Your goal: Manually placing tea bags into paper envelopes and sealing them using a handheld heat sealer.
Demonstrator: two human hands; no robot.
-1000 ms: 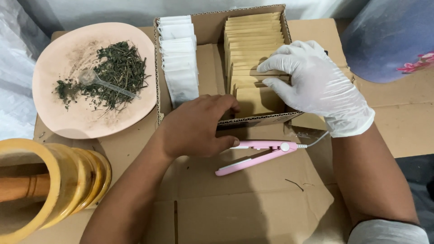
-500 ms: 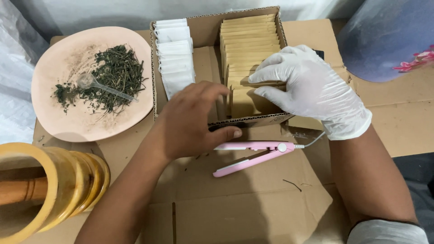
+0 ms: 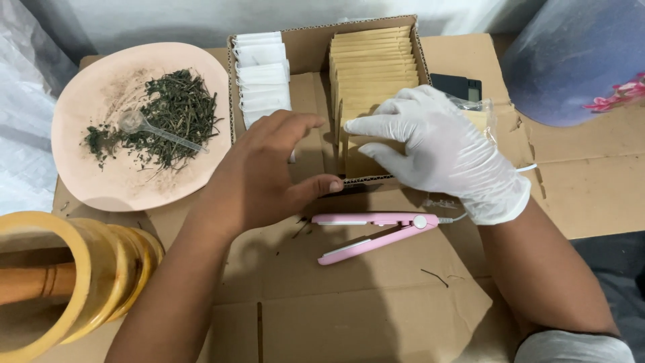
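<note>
Since the earlier frame, the bare left hand has opened out, fingers now spread over the gap in the cardboard box and holding nothing. Its thumb rests near the front rim. The gloved right hand lies flat with its fingers parting the row of brown envelopes; whether it grips one I cannot tell. This looks like picking out an envelope, which calls for pinching a single one. White sachets stand beside them; a pink sealer lies just in front.
</note>
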